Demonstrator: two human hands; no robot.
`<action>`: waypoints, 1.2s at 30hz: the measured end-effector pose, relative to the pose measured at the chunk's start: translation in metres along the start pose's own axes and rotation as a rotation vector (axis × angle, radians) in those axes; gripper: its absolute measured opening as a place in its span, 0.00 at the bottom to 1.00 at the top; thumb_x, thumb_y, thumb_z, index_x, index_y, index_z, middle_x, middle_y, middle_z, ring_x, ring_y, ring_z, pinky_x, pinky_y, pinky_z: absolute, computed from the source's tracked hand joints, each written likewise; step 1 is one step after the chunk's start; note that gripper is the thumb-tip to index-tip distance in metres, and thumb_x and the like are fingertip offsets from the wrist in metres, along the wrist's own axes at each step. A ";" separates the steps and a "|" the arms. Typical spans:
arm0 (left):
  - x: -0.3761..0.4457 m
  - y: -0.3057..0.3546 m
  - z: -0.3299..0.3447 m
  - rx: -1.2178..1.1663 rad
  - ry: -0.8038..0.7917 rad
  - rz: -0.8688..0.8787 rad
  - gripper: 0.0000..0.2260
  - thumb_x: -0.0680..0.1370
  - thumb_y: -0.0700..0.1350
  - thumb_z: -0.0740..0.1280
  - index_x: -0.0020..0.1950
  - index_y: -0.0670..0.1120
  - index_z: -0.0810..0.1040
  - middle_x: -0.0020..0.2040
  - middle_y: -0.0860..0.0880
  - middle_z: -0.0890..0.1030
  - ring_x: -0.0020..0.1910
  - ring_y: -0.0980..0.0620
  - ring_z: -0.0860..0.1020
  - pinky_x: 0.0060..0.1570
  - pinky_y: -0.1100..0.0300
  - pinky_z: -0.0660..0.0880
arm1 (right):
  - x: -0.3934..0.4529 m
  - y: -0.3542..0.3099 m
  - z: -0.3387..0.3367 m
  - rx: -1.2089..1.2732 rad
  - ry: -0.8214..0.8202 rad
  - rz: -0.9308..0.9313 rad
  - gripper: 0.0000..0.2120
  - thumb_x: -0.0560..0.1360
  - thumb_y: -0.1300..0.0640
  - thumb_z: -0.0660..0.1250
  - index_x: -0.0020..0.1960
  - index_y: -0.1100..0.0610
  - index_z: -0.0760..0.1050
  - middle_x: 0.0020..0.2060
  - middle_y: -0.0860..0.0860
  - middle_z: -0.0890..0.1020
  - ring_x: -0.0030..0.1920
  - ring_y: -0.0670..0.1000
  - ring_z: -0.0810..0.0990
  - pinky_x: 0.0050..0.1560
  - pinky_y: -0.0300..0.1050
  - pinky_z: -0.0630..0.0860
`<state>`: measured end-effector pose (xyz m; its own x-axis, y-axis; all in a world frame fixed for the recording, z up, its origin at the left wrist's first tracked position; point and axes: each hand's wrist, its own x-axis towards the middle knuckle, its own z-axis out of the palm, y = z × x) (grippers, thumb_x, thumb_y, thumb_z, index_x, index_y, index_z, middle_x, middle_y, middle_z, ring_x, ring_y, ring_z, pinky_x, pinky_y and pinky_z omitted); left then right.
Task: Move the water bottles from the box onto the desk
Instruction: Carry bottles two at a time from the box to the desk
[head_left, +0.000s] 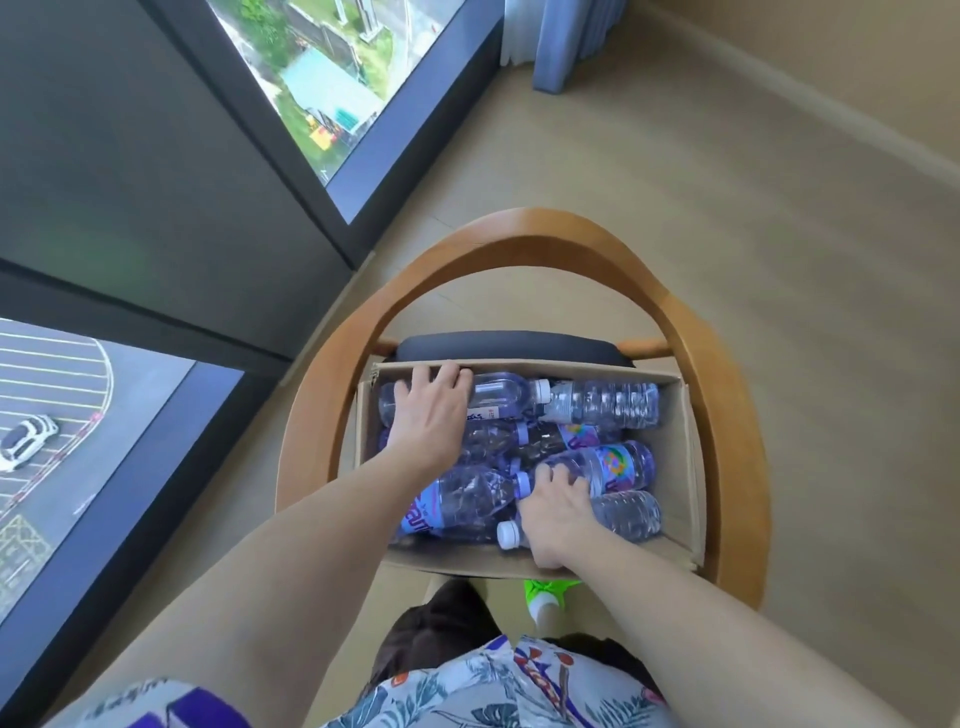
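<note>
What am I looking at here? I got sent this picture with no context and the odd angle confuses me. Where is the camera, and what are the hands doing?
There is no machine here. The camera sits on a person's head and looks forward and down, so you see their own two bare arms reaching out, with the wide lens bending the edges.

Below them a cardboard box sits on the seat of a wooden chair, beside tall windows. The box is full of clear plastic water bottles lying on their sides, several with purple labels.

The left hand lies over a white-capped bottle at the far side of the box, fingers curled over it. The right hand grips a purple-labelled bottle near its neck. Neither bottle looks lifted yet. No desk is in view.
</note>
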<state>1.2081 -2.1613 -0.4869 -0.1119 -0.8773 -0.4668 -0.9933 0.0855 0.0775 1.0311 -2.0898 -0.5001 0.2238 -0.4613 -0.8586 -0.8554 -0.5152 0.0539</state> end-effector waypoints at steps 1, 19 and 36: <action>0.001 0.001 -0.002 -0.021 0.002 -0.008 0.29 0.71 0.42 0.78 0.68 0.47 0.69 0.66 0.47 0.70 0.62 0.42 0.68 0.58 0.43 0.72 | -0.001 0.001 0.001 0.009 0.007 -0.005 0.16 0.72 0.56 0.67 0.59 0.55 0.76 0.60 0.59 0.66 0.59 0.63 0.65 0.59 0.61 0.69; 0.005 0.013 0.001 -0.148 -0.052 -0.075 0.34 0.68 0.43 0.78 0.72 0.48 0.70 0.68 0.47 0.77 0.68 0.42 0.73 0.73 0.47 0.66 | -0.023 0.021 0.011 0.211 0.057 -0.156 0.15 0.71 0.60 0.68 0.56 0.54 0.70 0.53 0.56 0.77 0.61 0.61 0.68 0.57 0.58 0.70; 0.019 0.014 -0.024 -0.095 -0.486 0.011 0.31 0.60 0.50 0.84 0.55 0.52 0.70 0.48 0.52 0.76 0.49 0.48 0.75 0.42 0.53 0.72 | -0.023 0.032 0.007 0.320 0.005 -0.190 0.23 0.70 0.59 0.67 0.65 0.48 0.75 0.53 0.54 0.79 0.63 0.61 0.66 0.56 0.55 0.66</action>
<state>1.1932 -2.1881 -0.4737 -0.1445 -0.5527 -0.8207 -0.9877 0.0300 0.1537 0.9955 -2.0904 -0.4820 0.3940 -0.3836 -0.8353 -0.9011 -0.3405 -0.2686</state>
